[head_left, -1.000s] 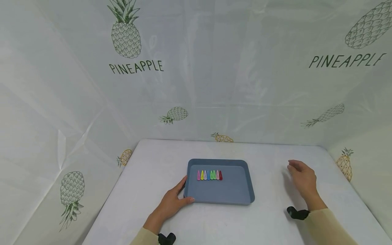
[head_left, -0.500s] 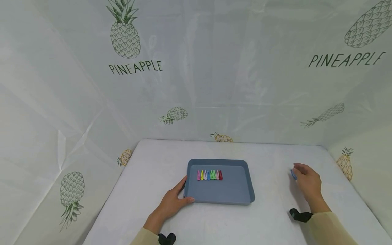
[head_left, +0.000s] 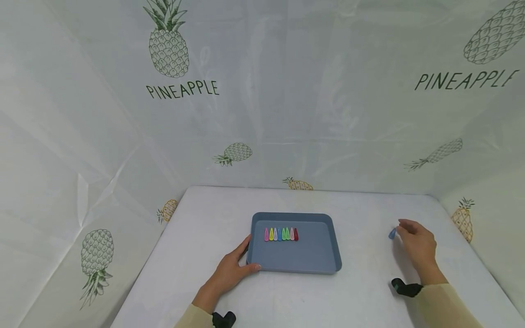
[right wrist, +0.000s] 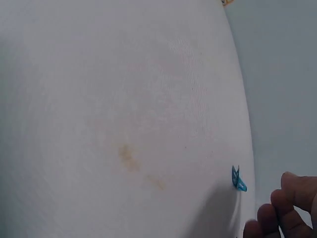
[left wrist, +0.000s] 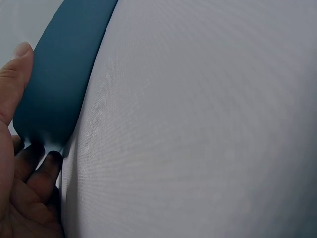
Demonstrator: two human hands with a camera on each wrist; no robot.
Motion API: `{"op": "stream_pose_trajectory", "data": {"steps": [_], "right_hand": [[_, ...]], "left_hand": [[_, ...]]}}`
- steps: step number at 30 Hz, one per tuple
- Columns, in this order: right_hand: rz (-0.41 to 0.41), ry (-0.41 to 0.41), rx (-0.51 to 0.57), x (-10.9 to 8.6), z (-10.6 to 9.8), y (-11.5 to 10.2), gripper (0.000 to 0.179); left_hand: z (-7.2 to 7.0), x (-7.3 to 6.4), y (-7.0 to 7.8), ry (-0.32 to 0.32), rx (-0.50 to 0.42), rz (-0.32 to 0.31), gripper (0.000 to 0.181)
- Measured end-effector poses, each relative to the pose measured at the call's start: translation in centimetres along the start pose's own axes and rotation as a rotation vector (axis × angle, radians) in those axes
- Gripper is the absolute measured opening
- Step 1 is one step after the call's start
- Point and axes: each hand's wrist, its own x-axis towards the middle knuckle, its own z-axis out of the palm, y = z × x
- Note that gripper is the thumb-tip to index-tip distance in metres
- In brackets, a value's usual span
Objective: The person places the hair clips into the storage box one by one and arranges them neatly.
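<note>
My left hand [head_left: 229, 272] grips a blue-grey tray [head_left: 295, 267] by its near-left corner, thumb at the near rim and fingers along the left side. The left wrist view shows the thumb and fingertips of the left hand [left wrist: 29, 188] against the tray wall [left wrist: 64, 64]. Inside the tray lies a row of several colourful snap hair clips [head_left: 281, 234]. Off to the right, my right hand [head_left: 417, 246] is beside a blue hair clip [head_left: 392, 233]. In the right wrist view a gap separates this blue hair clip [right wrist: 237, 181] from the loosely bent fingers [right wrist: 292, 191].
A white cloth covers the table [head_left: 361, 209]. Behind and beside it hangs a pale curtain [head_left: 303, 91] printed with pineapples. Yellowish stains [right wrist: 129, 157] mark the cloth in the right wrist view.
My right hand has drifted right and slightly toward me, and the blue hair clip has come into sight at its fingertips, its tilt changing. The left hand and tray have stayed put.
</note>
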Motion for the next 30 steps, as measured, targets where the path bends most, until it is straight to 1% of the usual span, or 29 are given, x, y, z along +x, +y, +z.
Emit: {"op": "stream_pose_trajectory", "data": {"steps": [2, 7, 10, 13, 21, 24, 30], "right_hand": [[0.006, 0.004, -0.012, 0.1, -0.2, 0.1, 0.046], [0.051, -0.038, -0.025, 0.3, -0.5, 0.4, 0.052], [0.061, -0.055, -0.036, 0.6, -0.4, 0.7, 0.055], [0.043, -0.054, -0.071, 0.9, -0.1, 0.9, 0.054], [-0.029, -0.05, -0.226, 1.4, 0.3, 1.3, 0.053], [-0.053, -0.058, -0.252, 1.5, 0.4, 1.5, 0.051], [-0.098, -0.057, -0.26, 1.4, 0.4, 1.8, 0.044]], "left_hand": [[0.0, 0.0, 0.0, 0.0, 0.002, -0.001, 0.099], [0.0, 0.0, 0.0, -0.002, 0.002, -0.003, 0.099], [0.0, 0.0, 0.0, -0.003, 0.002, -0.003, 0.099], [0.0, 0.0, 0.0, -0.002, 0.002, -0.003, 0.099], [-0.1, 0.0, 0.0, -0.005, -0.008, -0.001, 0.1], [-0.1, 0.0, 0.0, -0.008, -0.019, 0.001, 0.1], [-0.1, 0.0, -0.1, -0.011, -0.02, 0.002, 0.101]]}}
